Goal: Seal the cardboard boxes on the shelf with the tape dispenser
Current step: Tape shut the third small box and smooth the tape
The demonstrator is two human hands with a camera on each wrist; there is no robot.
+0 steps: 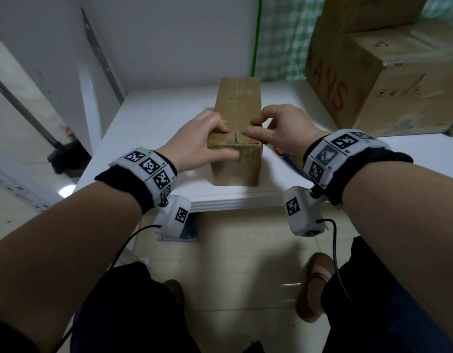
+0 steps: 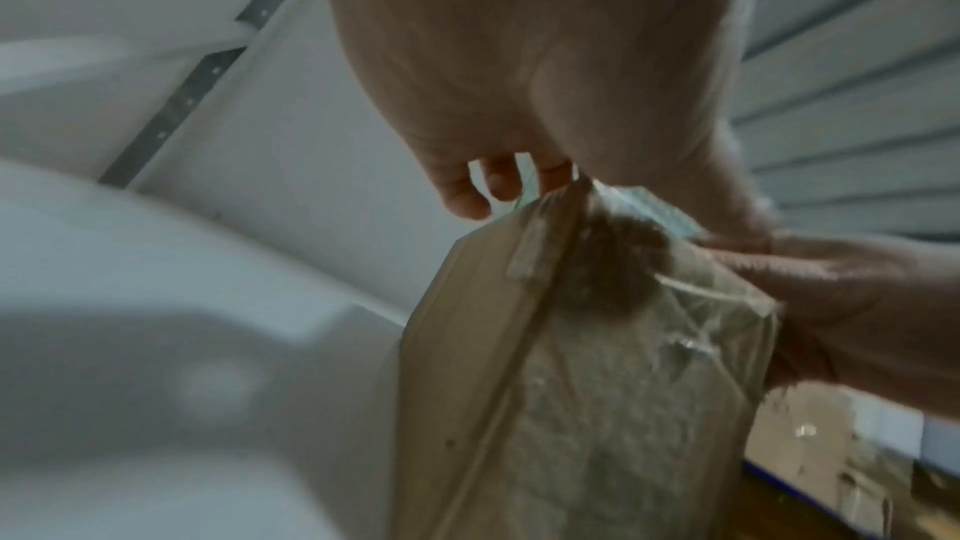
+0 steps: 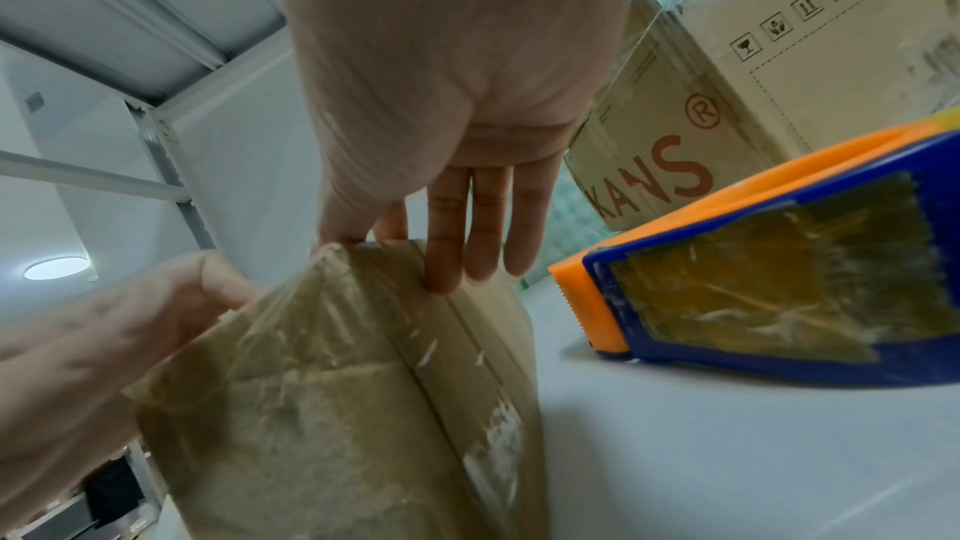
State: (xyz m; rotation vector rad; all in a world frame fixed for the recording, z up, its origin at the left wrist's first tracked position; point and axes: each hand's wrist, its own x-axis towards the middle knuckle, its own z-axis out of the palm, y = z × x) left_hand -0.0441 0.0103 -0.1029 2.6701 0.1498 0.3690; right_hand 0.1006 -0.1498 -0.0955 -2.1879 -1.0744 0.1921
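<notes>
White shelf (image 1: 149, 118) before you, small cardboard box (image 1: 237, 103) near its front edge, tape dispenser (image 3: 779, 282) lying just right, your left hand (image 1: 197, 141) clasping the box's near end, your right hand (image 1: 284, 128) pressing it, fingers straight.

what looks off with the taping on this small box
The tape over the near end of the small box is wrinkled and bubbled, one corner sticks out loose, and the top flaps gape slightly at that edge.

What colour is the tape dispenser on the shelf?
The tape dispenser is blue with an orange front; clearest in the right wrist view.
</notes>
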